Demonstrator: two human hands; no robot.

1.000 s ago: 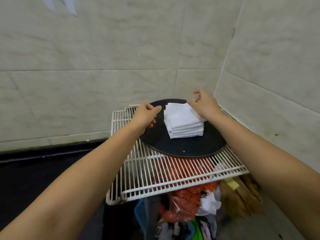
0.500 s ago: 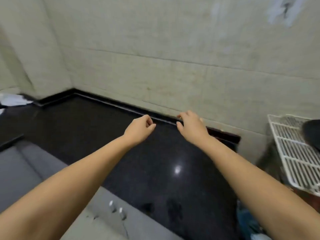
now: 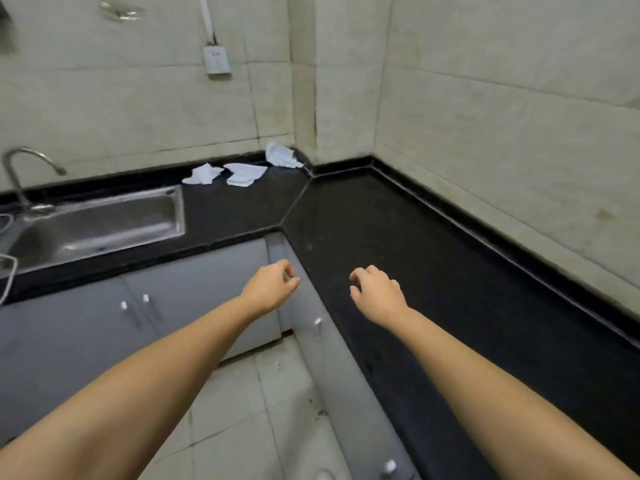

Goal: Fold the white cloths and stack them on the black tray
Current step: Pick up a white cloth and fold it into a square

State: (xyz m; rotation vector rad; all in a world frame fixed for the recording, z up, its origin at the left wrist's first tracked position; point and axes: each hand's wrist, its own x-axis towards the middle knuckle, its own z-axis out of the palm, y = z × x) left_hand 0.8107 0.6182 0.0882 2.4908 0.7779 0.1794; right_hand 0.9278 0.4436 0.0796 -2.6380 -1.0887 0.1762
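Held out side by side over the corner of the black countertop point(image 3: 398, 237): left hand point(image 3: 272, 289) with fingers loosely curled, thumb near fingertips, gripping nothing, above the grey cabinet doors point(image 3: 194, 282); right hand point(image 3: 379, 294) likewise loosely curled and empty, just above the counter's front edge. Well beyond both hands, against the back wall: three crumpled white cloths point(image 3: 244, 174), unfolded, lying on the counter, one tucked in the corner, two further to the left. Far to the left of the left hand: steel sink point(image 3: 104, 220) with curved tap point(image 3: 20, 168); above the cloths, a wall socket point(image 3: 216, 60).
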